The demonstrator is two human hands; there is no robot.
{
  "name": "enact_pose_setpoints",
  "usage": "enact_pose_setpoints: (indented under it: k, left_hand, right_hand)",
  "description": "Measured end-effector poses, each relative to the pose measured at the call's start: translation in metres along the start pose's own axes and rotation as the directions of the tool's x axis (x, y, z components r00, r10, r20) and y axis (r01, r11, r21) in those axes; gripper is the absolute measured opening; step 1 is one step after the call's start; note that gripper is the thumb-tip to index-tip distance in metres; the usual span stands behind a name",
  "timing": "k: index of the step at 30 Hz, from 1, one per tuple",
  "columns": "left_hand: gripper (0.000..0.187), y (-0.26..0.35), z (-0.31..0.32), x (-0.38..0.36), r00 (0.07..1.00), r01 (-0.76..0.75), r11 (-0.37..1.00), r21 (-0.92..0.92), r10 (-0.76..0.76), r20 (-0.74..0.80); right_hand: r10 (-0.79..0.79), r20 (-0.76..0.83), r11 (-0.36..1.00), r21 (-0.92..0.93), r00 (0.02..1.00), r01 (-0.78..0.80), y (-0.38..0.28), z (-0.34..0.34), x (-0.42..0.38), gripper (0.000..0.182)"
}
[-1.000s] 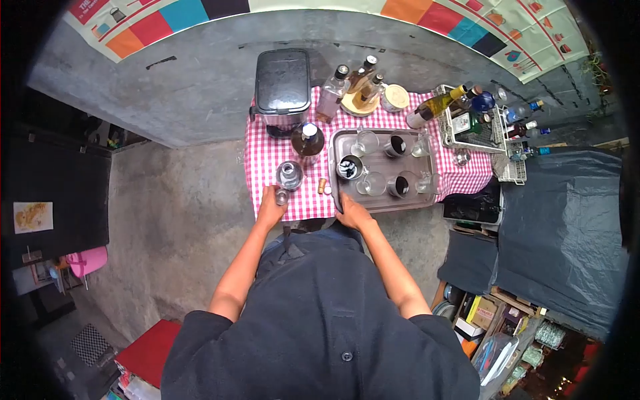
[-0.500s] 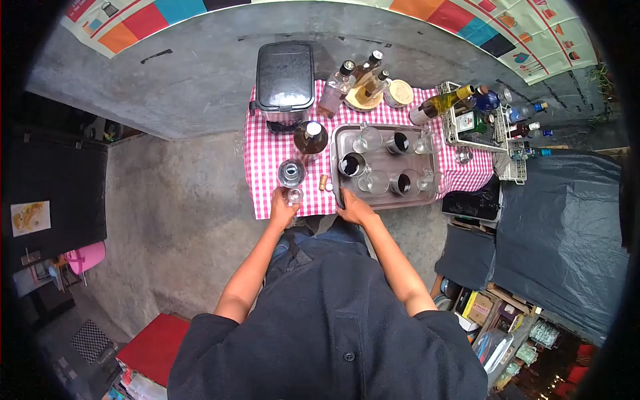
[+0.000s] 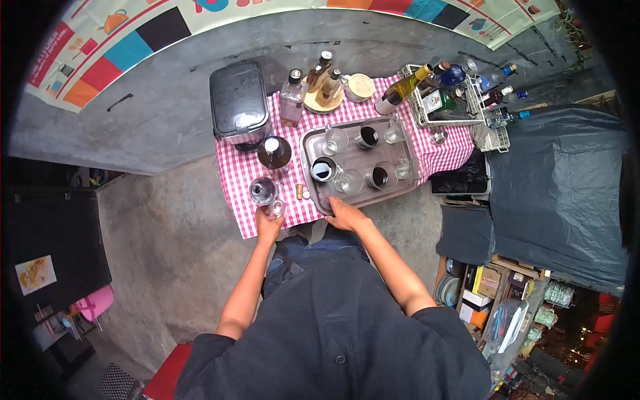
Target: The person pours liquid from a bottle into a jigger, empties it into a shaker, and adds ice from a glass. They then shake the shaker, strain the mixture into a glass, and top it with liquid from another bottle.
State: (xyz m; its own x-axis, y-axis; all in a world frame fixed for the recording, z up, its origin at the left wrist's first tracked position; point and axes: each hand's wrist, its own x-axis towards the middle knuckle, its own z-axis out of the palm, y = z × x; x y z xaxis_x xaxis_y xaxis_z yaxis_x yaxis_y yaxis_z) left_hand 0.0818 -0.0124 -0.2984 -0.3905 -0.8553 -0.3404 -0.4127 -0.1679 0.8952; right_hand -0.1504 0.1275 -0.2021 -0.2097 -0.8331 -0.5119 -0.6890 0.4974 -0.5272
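Observation:
My left hand (image 3: 268, 224) is closed around a small clear glass (image 3: 277, 208) at the near edge of the checkered tablecloth (image 3: 239, 215). Just beyond it stand a round clear glass vessel (image 3: 263, 191) and a dark bottle (image 3: 274, 153). My right hand (image 3: 345, 215) rests at the near left corner of the brown tray (image 3: 360, 160), fingers apart and over its rim. On the tray are several glasses, some with dark liquid, such as the glass (image 3: 324, 169) at its left. A cork (image 3: 300, 192) lies between my hands.
A black-lidded bin (image 3: 239, 100) stands at the back left. Behind the tray are a square bottle (image 3: 292, 100), more bottles on a wooden board and a round tin (image 3: 361, 87). A wire basket (image 3: 448, 113) of bottles sits at the right.
The view has turned, so the table appears further left and tilted. My left hand still holds the small glass, and my right hand stays at the tray's corner.

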Motion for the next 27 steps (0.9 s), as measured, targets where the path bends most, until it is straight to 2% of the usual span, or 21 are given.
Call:
enact_pose_setpoints:
  k: [1,2,3,4,5,8,9,12,13,14,16,17,18,19,22,23,24,25,26,27]
  left_hand:
    - [0.067,-0.002,-0.004,-0.001,1.0,0.03,0.993,0.116,-0.031,0.003]
    - [0.067,-0.005,-0.011,-0.002,1.0,0.028,0.992,0.119,-0.029,0.006]
    - [0.063,-0.008,-0.02,-0.002,0.993,0.063,0.99,0.123,-0.075,0.093]
    - [0.058,0.006,-0.024,-0.005,0.977,0.099,0.987,0.129,-0.121,0.176]
    - [0.05,0.019,-0.031,-0.011,0.969,0.084,0.963,0.256,-0.139,0.207]
    - [0.039,0.066,-0.04,-0.028,0.953,0.087,0.925,0.371,-0.186,0.239]
    - [0.036,0.072,-0.039,-0.033,0.961,0.049,0.936,0.35,-0.14,0.239]
    - [0.033,0.103,-0.022,-0.045,0.968,0.049,0.929,0.366,-0.134,0.211]
    - [0.031,0.105,-0.013,-0.047,0.976,0.037,0.957,0.287,-0.096,0.196]
    - [0.029,0.108,-0.001,-0.049,0.983,0.024,0.978,0.206,-0.061,0.175]
    - [0.027,0.134,0.026,-0.049,0.987,0.014,0.977,0.211,-0.048,0.156]
    - [0.026,0.138,0.038,-0.047,0.992,0.009,0.988,0.155,-0.028,0.123]
    - [0.025,0.143,0.05,-0.045,0.996,0.004,0.995,0.101,-0.013,0.089]
    - [0.022,0.155,0.063,-0.044,0.998,-0.036,0.991,0.127,0.028,0.061]
    - [0.017,0.192,0.097,-0.049,1.0,0.008,0.991,0.132,-0.007,-0.008]
    - [0.017,0.186,0.106,-0.044,0.998,-0.052,0.99,0.128,0.054,-0.013]
    - [0.017,0.192,0.114,-0.046,0.998,-0.051,0.989,0.137,0.054,-0.019]
    - [0.018,0.202,0.122,-0.049,0.998,-0.043,0.989,0.145,0.049,-0.036]
    - [0.018,0.212,0.13,-0.052,0.998,-0.038,0.988,0.15,0.046,-0.049]
    - [0.018,0.219,0.138,-0.055,0.996,-0.038,0.98,0.197,0.054,-0.076]
  right_hand:
    - [0.003,0.016,1.0,0.025,1.0,-0.003,-0.001,-0.007,-0.006,0.064]
    - [0.006,0.033,0.999,0.05,0.999,-0.008,-0.001,-0.014,-0.012,0.061]
    - [0.007,0.031,0.999,0.054,0.999,-0.009,-0.002,-0.023,-0.02,0.061]
    - [-0.039,-0.013,0.994,0.1,0.999,0.04,-0.003,-0.033,-0.028,0.053]
    - [-0.084,-0.056,0.985,0.143,0.995,0.091,-0.005,-0.043,-0.036,0.046]
    - [-0.063,-0.107,0.973,0.216,0.992,0.085,-0.006,-0.074,-0.055,0.036]
    - [-0.114,-0.187,0.968,0.2,0.976,0.152,-0.002,-0.083,-0.059,0.033]
    - [-0.117,-0.216,0.959,0.229,0.969,0.167,0.01,-0.118,-0.068,0.033]
    - [-0.168,-0.271,0.949,0.214,0.948,0.23,0.023,-0.125,-0.067,0.031]
    - [-0.156,-0.279,0.953,0.208,0.947,0.219,0.037,-0.138,-0.069,0.031]
    - [-0.139,-0.319,0.924,0.298,0.938,0.239,0.06,-0.168,-0.069,0.031]
    - [-0.133,-0.39,0.915,0.304,0.911,0.264,0.083,-0.177,-0.068,0.031]
    - [-0.116,-0.433,0.94,0.244,0.894,0.24,0.104,-0.192,-0.067,0.036]
    - [-0.036,-0.458,0.952,0.255,0.888,0.17,0.128,-0.204,-0.068,0.04]
    - [0.11,-0.542,0.967,0.253,0.833,0.037,0.218,-0.233,-0.066,0.055]
    - [0.182,-0.532,0.966,0.255,0.827,-0.048,0.239,-0.246,-0.067,0.058]
    - [0.252,-0.521,0.958,0.255,0.816,-0.133,0.258,-0.259,-0.067,0.062]
    - [0.242,-0.541,0.966,0.208,0.806,-0.151,0.283,-0.264,-0.062,0.068]
    - [0.17,-0.597,0.984,0.151,0.784,-0.099,0.305,-0.265,-0.056,0.075]
    - [0.176,-0.571,0.978,0.193,0.802,-0.077,0.327,-0.265,-0.043,0.081]
